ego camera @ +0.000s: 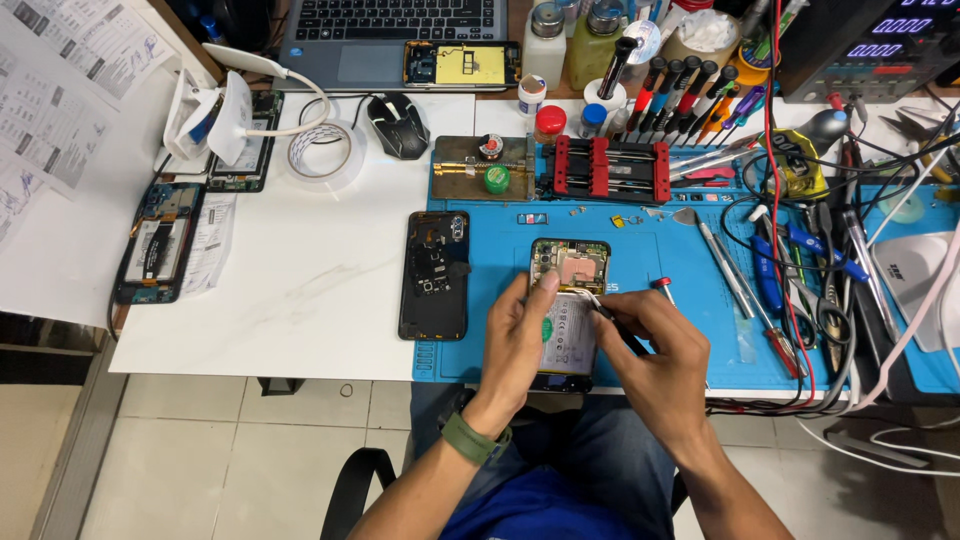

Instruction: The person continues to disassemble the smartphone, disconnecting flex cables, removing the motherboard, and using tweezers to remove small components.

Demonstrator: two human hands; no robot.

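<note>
An opened smartphone [570,268] lies back-up on the blue work mat [640,330], its circuit board and battery exposed. My left hand [520,335] grips the phone's left edge, thumb resting near the board. My right hand [655,350] holds thin tweezers [598,305] whose tip touches the phone's middle, just below the board. The phone's black back cover [435,275] lies to the left, half on the mat and half on the white table.
A red-handled screwdriver [664,290] lies just right of the phone. Pliers, screwdrivers and cables [800,280] crowd the mat's right side. A red clamp fixture [605,168], bottles, a mouse [398,125], tape roll [325,152], a laptop and other opened phones [160,245] sit farther back and left.
</note>
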